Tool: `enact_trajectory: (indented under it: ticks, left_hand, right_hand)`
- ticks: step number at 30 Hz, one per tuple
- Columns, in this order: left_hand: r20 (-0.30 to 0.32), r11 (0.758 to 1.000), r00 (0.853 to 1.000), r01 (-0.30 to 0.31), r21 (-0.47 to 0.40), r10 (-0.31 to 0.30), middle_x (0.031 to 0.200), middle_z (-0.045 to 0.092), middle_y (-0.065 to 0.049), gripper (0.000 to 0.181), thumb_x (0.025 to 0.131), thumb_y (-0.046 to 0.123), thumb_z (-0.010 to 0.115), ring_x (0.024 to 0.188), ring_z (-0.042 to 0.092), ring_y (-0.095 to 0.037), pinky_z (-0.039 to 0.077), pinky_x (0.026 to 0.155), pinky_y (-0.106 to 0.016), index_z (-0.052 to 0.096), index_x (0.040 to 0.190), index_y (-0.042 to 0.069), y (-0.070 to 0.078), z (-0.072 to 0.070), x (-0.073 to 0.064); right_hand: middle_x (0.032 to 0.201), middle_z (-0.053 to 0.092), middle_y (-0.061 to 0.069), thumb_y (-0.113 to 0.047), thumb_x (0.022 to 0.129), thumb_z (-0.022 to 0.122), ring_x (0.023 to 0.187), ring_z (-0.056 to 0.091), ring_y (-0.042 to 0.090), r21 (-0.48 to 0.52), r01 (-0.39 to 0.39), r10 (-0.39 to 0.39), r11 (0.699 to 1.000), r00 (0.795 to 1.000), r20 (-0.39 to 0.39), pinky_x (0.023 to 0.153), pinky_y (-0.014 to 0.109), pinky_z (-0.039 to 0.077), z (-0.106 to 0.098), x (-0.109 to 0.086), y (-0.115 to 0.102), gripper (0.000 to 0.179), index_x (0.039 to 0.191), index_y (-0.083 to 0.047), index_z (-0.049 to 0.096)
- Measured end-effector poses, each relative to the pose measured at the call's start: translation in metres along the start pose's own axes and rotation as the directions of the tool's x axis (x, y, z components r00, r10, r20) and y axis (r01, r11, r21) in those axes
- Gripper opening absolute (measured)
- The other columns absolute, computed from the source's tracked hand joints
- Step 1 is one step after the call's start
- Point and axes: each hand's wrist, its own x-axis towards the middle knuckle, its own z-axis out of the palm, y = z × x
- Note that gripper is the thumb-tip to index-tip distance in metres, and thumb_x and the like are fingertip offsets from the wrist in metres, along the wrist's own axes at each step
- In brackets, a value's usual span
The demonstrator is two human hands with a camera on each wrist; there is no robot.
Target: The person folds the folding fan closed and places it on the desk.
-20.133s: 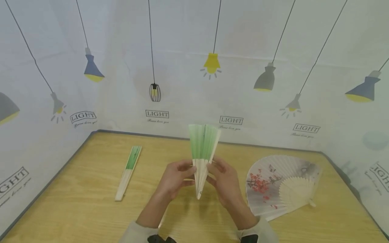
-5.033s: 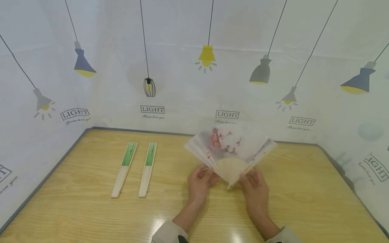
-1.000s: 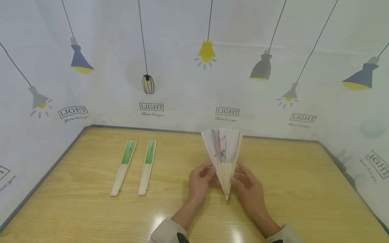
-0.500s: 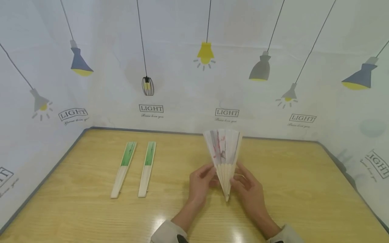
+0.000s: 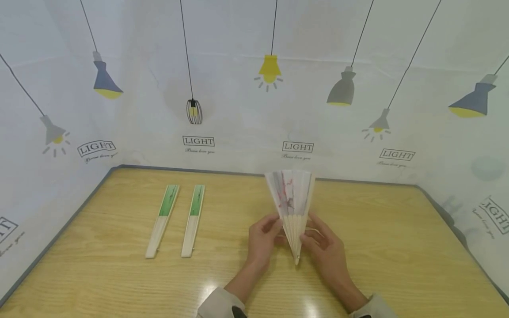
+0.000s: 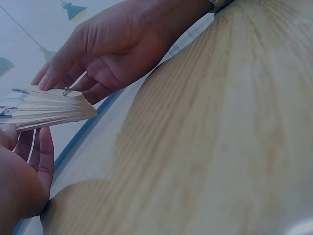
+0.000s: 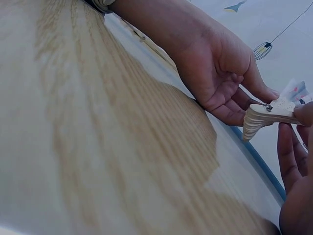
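Both hands hold a partly folded white folding fan [image 5: 293, 196] with red blossoms, upright above the table, its pivot end pointing down toward the person. My left hand [image 5: 261, 242] pinches its left edge between thumb and fingers. At the right edge, my right hand [image 5: 327, 249] pinches the bamboo ribs. In the left wrist view the ribs of the fan [image 6: 51, 108] are pressed close together, with a metal pin at the pivot. The right wrist view shows the stacked rib ends of the fan [image 7: 264, 115] between the two hands.
Two folded green folding fans, one farther left [image 5: 162, 222] and one nearer the middle [image 5: 193, 222], lie side by side on the wooden table [image 5: 119, 282]. White sheets printed with lamps [image 5: 238, 106] enclose the table's back and sides.
Twenty seconds ago the hands held a green fan, now folded on the table, while the blossom fan lay spread at right. Five seconds ago the blossom fan was wide; it has narrowed.
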Motion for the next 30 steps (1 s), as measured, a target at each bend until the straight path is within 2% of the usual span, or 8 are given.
enact_trajectory:
  ticks: [8, 17, 23, 30]
  left_hand:
    - [0.016, 1.000, 1.000, -0.011, 0.019, 0.011, 0.095, 0.068, -0.016, 0.022, 0.092, 0.002, 0.061, 0.073, 0.065, -0.017, 0.059, 0.061, -0.031, 0.063, 0.111, -0.010, -0.0004, -0.0002, 0.0000]
    - [0.038, 0.999, 0.999, -0.017, 0.033, 0.016, 0.098, 0.067, -0.019, 0.022, 0.092, 0.002, 0.061, 0.075, 0.065, -0.018, 0.059, 0.065, -0.036, 0.064, 0.111, -0.010, 0.0019, -0.0003, -0.0020]
    - [0.055, 0.998, 0.998, -0.010, 0.058, 0.007, 0.099, 0.068, -0.017, 0.023, 0.093, 0.005, 0.061, 0.077, 0.066, -0.018, 0.059, 0.067, -0.035, 0.065, 0.111, -0.008, 0.0011, -0.0013, -0.0017]
    - [0.042, 0.998, 0.999, 0.013, 0.068, -0.016, 0.095, 0.068, -0.016, 0.023, 0.093, 0.007, 0.062, 0.074, 0.066, -0.017, 0.059, 0.066, -0.034, 0.066, 0.112, -0.006, 0.0009, -0.0017, -0.0013]
  right_hand:
    - [0.118, 0.055, 0.027, 0.008, 0.087, 0.064, 0.097, 0.063, 0.021, 0.009, 0.007, -0.007, 1.000, 1.000, 0.017, 0.087, 0.030, 0.054, 0.0010, 0.0001, -0.0009, 0.060, 0.141, 0.002, 0.041]
    - [0.118, 0.056, 0.026, 0.006, 0.087, 0.065, 0.100, 0.062, 0.026, -0.010, 0.018, -0.018, 1.000, 0.999, 0.044, 0.089, 0.032, 0.053, 0.0011, 0.0002, -0.0024, 0.057, 0.139, 0.002, 0.044]
    - [0.121, 0.056, 0.025, 0.004, 0.088, 0.065, 0.102, 0.062, 0.026, -0.032, 0.019, -0.017, 0.999, 0.998, 0.061, 0.090, 0.032, 0.052, 0.0008, -0.0001, -0.0021, 0.056, 0.139, 0.003, 0.044]
    - [0.121, 0.057, 0.025, 0.008, 0.088, 0.063, 0.103, 0.062, 0.025, -0.024, 0.050, -0.048, 0.998, 0.996, 0.077, 0.091, 0.032, 0.052, 0.0002, 0.0003, 0.0002, 0.055, 0.140, 0.004, 0.043]
